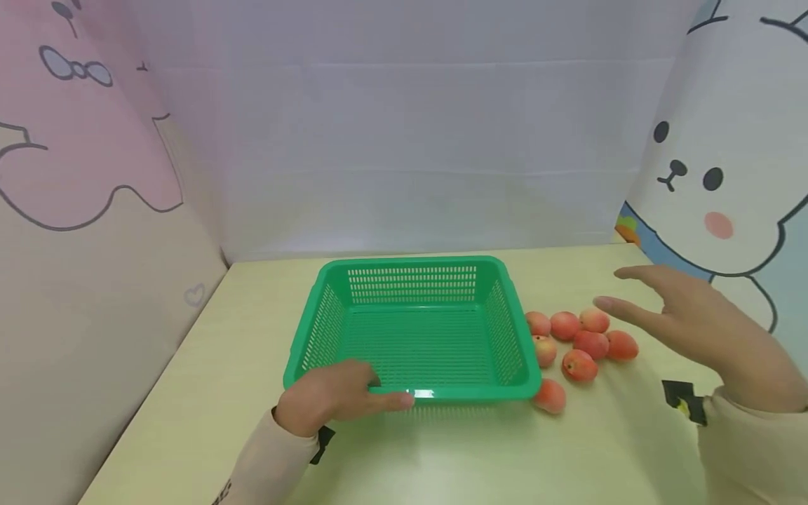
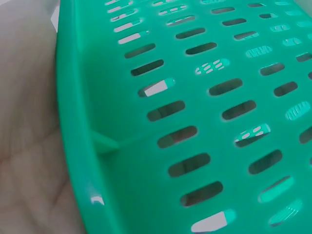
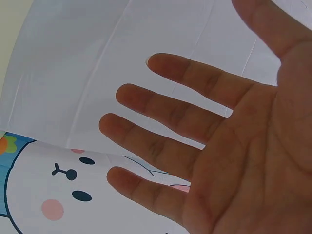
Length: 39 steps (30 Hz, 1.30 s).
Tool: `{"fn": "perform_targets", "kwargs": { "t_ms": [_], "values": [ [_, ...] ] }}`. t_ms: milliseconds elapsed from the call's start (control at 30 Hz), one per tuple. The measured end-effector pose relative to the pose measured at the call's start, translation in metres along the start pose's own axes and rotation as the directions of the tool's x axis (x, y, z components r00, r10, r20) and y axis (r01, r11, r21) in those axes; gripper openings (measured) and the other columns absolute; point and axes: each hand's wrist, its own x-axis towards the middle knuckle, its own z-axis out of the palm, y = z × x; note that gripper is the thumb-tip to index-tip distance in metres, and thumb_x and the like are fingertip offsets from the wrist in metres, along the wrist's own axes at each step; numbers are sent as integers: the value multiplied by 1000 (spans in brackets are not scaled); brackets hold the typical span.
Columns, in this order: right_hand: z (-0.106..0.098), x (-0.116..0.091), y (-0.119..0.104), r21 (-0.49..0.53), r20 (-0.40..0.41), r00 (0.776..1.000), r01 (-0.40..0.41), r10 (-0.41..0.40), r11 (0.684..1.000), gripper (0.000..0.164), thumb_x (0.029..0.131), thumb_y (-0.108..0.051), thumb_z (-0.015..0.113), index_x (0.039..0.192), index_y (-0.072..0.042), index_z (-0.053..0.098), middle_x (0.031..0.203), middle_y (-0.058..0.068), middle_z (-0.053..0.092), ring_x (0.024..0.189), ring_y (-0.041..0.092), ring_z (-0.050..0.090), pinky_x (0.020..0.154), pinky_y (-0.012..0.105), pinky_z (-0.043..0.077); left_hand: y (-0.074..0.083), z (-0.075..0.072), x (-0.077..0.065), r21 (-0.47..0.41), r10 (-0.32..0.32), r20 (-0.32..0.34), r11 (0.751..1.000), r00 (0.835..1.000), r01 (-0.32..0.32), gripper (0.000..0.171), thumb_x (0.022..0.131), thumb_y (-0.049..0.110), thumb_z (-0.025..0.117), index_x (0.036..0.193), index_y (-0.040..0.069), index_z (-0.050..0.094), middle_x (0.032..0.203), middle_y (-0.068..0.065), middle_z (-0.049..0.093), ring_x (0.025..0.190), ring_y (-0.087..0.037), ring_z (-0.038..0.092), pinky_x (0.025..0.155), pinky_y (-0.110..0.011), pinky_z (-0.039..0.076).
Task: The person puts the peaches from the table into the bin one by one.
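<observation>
A green plastic basket (image 1: pixel 404 344) with slotted walls sits on the table, and nothing lies inside it. My left hand (image 1: pixel 337 396) grips its near rim towards the left corner, the fingers over the edge and the thumb along the outside. In the left wrist view the palm (image 2: pixel 29 170) lies against the rim, with the fingers out of sight. My right hand (image 1: pixel 707 315) is raised at the right, holding nothing. Its fingers (image 3: pixel 165 112) are spread and nearly straight in the right wrist view. Several red-orange oval fruits (image 1: pixel 590 345) lie below and left of it.
The fruits are grouped at the basket's right side, one (image 1: pixel 550 396) by its near right corner. A pale yellow table (image 1: pixel 208 393) carries everything. A white sheet (image 1: pixel 404 154) hangs behind, and cartoon-printed panels (image 1: pixel 713 154) stand on both sides.
</observation>
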Motion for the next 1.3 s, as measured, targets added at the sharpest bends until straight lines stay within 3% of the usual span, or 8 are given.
{"fn": "perform_targets", "kwargs": {
  "t_ms": [67, 233, 533, 733, 967, 1200, 1300],
  "values": [
    [1, 2, -1, 9, 3, 1000, -1, 1, 1000, 81, 105, -56, 63, 152, 8, 46, 153, 36, 45, 133, 56, 46, 102, 77, 37, -2, 0, -1, 5, -6, -5, 1000, 1000, 6, 76, 87, 83, 66, 114, 12, 73, 111, 5, 71, 97, -14, 65, 81, -42, 54],
    [1, 1, -2, 27, 6, 1000, 4, -4, 1000, 81, 103, -55, 67, 153, 6, 46, 154, 33, 45, 138, 54, 42, 105, 76, 36, -3, 0, 0, 17, 3, -5, 1000, 1000, -3, 85, 86, 83, 67, 129, 10, 72, 127, 1, 72, 113, -21, 68, 91, -48, 55],
    [4, 6, -4, -23, 14, 1000, 20, -19, 1000, 85, 99, -57, 73, 152, 6, 48, 154, 33, 45, 142, 55, 38, 108, 77, 33, -3, -1, 3, 20, 31, 22, 999, 999, -32, 79, 88, 81, 67, 114, 6, 73, 105, 1, 73, 97, -16, 68, 85, -46, 55],
    [9, 12, 13, -34, 33, 999, 12, -11, 999, 82, 97, -48, 78, 148, 10, 50, 149, 38, 48, 137, 58, 40, 108, 77, 35, -3, -1, 5, 24, 39, 27, 999, 999, -39, 81, 88, 81, 67, 115, 5, 72, 101, 2, 71, 93, -14, 65, 84, -45, 56],
    [20, 26, 39, -40, 58, 998, 31, -29, 999, 70, 91, -31, 85, 137, 14, 57, 135, 39, 59, 117, 59, 57, 95, 71, 48, -3, 0, 7, 24, 40, 50, 999, 998, -41, 81, 88, 80, 67, 114, 3, 73, 100, -1, 72, 92, -16, 67, 84, -46, 56],
    [33, 32, 60, -3, 123, 992, -14, 15, 1000, 67, 87, -27, 87, 133, 12, 58, 132, 40, 59, 116, 62, 57, 90, 69, 51, -3, 0, 9, 39, 48, 48, 998, 998, -50, 79, 91, 77, 67, 118, 3, 72, 103, -2, 73, 97, -19, 70, 87, -48, 57],
    [37, 33, 67, 4, 152, 988, -33, 32, 999, 65, 87, -25, 87, 133, 12, 58, 130, 41, 58, 115, 62, 56, 89, 68, 52, -3, 0, 9, 40, 59, 46, 997, 997, -61, 77, 91, 76, 67, 113, 3, 72, 96, 0, 71, 91, -17, 67, 85, -47, 56]
  ]
}}
